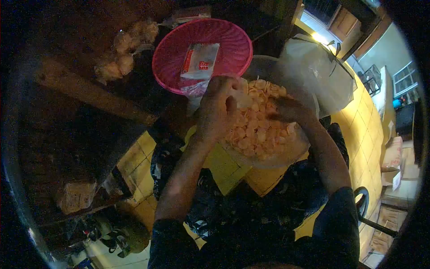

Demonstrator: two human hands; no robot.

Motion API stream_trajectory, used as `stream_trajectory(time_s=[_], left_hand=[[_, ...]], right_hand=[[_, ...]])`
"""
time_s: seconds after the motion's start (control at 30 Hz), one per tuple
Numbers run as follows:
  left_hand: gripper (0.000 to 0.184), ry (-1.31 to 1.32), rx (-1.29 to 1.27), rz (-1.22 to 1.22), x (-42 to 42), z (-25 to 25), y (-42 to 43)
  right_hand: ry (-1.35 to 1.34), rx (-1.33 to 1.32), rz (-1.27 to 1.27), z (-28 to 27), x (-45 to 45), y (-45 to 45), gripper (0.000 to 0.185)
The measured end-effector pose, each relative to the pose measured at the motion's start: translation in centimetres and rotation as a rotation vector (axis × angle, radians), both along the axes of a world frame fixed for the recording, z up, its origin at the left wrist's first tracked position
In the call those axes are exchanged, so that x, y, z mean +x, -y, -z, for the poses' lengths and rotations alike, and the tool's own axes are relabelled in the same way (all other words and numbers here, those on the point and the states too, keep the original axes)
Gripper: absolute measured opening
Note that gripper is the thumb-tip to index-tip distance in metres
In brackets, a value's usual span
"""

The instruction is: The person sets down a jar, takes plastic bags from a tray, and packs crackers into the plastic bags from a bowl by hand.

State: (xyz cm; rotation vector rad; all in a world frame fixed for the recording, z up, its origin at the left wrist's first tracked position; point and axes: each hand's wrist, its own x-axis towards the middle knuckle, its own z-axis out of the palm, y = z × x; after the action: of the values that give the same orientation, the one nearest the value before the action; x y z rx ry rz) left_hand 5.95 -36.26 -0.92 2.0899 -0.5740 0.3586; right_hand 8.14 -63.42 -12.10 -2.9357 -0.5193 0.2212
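A wide clear bag or basin (286,157) full of round, pale orange chips (255,130) sits in front of me, between my knees. My left hand (219,101) is closed at its left edge, with the fingers curled round a small clear plastic bag (242,96). My right hand (289,110) lies over the chips from the right, its fingers stretched out and touching them. Dim light blurs the fingertips, and I cannot make out whether any chips are between them.
Behind my left hand stands a pink plastic basket (163,67) with printed plastic packets (201,60) in it. A large tied whitish bag (320,74) is at the back right. Filled clear bags (123,58) lie on the dark surface at left. Yellow tiles (358,139) cover the floor.
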Motion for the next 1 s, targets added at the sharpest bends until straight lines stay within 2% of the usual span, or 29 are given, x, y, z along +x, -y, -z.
stream_trajectory(time_s=[0.03, 0.1, 0.13, 0.2, 0.23, 0.3, 0.33, 0.4, 0.5, 0.6, 0.67, 0.7, 0.8, 0.9, 0.93, 1.0], left_hand=[[0.024, 0.07, 0.032, 0.039, 0.4, 0.5, -0.3], [0.02, 0.138, 0.061, 0.077, 1.2, 2.6, -0.4], [0.017, 0.112, 0.03, 0.088, 1.5, 4.2, -0.5], [0.014, 0.087, -0.004, 0.094, 1.4, 4.3, -0.5], [0.013, 0.127, 0.066, 0.096, 0.9, 3.1, -0.4], [0.013, 0.172, 0.137, 0.097, 0.9, 2.3, -0.3], [0.012, 0.113, 0.141, 0.077, 1.0, 2.4, -0.2], [0.011, 0.049, 0.15, 0.065, 1.0, 2.5, -0.1], [0.011, -0.092, 0.076, 0.022, 0.7, 2.2, 0.3], [0.013, -0.112, 0.018, 0.032, 0.6, 2.1, 0.1], [0.015, -0.073, 0.01, 0.075, 0.8, 2.5, 0.0], [0.015, -0.072, 0.01, 0.076, 0.8, 2.6, 0.0], [0.016, -0.155, -0.036, 0.075, 0.8, 3.1, 0.1], [0.017, -0.102, -0.046, 0.108, 0.8, 2.8, 0.1], [0.019, -0.157, -0.004, 0.088, 0.5, 2.2, 0.2], [0.02, -0.211, 0.039, 0.068, 0.4, 1.8, 0.2]], right_hand=[[0.003, -0.005, -0.001, 0.4, -0.2, 0.3, 0.072], [-0.459, -0.136, -0.167, 0.7, -1.7, -0.1, 0.094], [-0.459, -0.138, -0.168, -0.7, -2.1, -1.5, 0.094], [-0.914, -0.373, -0.075, -3.8, -3.1, -4.6, 0.098], [-0.913, -0.376, -0.078, -3.4, -4.2, -5.0, 0.098], [-0.688, -0.276, -0.114, -2.8, -6.3, -5.9, 0.089], [-0.685, -0.275, -0.113, -3.2, -6.5, -6.3, 0.089], [-0.747, -0.199, -0.154, -4.3, -7.0, -7.4, 0.068], [-0.711, -0.082, -0.223, -5.2, -7.0, -7.5, 0.057], [-0.71, 0.031, -0.238, -6.2, -7.2, -7.4, 0.056], [-0.693, 0.119, -0.26, -1.2, -7.9, -5.9, 0.057], [-0.675, 0.199, -0.289, -1.4, -8.0, -6.1, 0.057], [-0.688, 0.172, -0.303, -3.2, -8.5, -6.5, 0.058], [-0.685, 0.182, -0.367, -2.2, -7.4, -6.7, 0.058], [-0.684, 0.183, -0.368, -2.6, -7.4, -6.9, 0.058], [-0.681, -0.004, -0.305, -4.1, -7.4, -7.7, 0.056]])
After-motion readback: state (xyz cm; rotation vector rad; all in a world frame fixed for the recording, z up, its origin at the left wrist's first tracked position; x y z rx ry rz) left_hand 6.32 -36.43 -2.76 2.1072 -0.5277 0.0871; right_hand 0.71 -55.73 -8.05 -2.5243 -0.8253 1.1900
